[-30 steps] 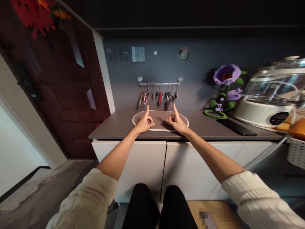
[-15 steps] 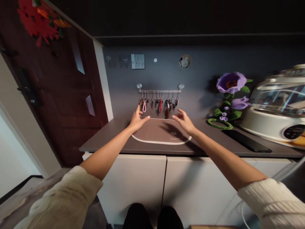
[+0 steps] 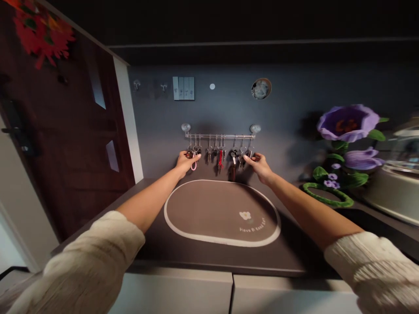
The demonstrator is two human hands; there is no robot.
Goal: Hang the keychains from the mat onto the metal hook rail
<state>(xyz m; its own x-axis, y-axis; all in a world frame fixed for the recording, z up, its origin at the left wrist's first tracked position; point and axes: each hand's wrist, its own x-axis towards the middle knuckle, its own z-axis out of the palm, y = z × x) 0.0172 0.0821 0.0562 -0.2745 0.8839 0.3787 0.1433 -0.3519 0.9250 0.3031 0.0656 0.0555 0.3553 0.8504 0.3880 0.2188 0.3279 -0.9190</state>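
Two hands were apart at the ends of a row of keys [image 3: 221, 159] hanging from a clear rail [image 3: 221, 136] on the wall. The left hand [image 3: 185, 164] was at the bunch with the pink loop [image 3: 194, 165], the right hand [image 3: 258, 165] at the rightmost keys; whether either gripped them, I cannot tell. Below, an oval mat [image 3: 222, 211] lay on the surface [image 3: 153, 257], left of the purple flowers [image 3: 349, 123].
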